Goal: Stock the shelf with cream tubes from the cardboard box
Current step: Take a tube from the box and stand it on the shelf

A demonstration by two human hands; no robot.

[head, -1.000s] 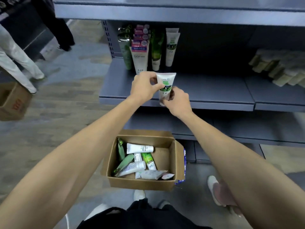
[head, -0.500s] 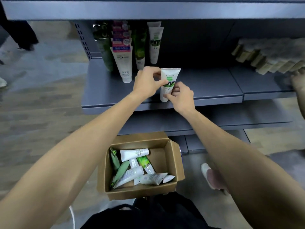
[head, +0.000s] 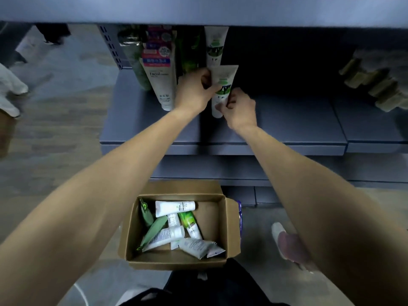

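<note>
1. A brown cardboard box (head: 176,259) is sitting open on the floor, holding about eight soft tubes, white and green.
2. Two bare hands are holding one white tube (head: 223,89) upright on the grey shelf (head: 287,120): the left hand (head: 194,91) is pinching its upper edge, and the right hand (head: 239,109) is curling round its cap end.
3. Behind, four rows of tubes are standing, including a Facial tube (head: 160,82).

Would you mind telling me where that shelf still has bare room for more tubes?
The shelf is bare from the held tube rightward to the pale packs, and along its front edge. The left end is crowded: the Facial tube and green tubes stand close together, right beside the left hand.
</note>
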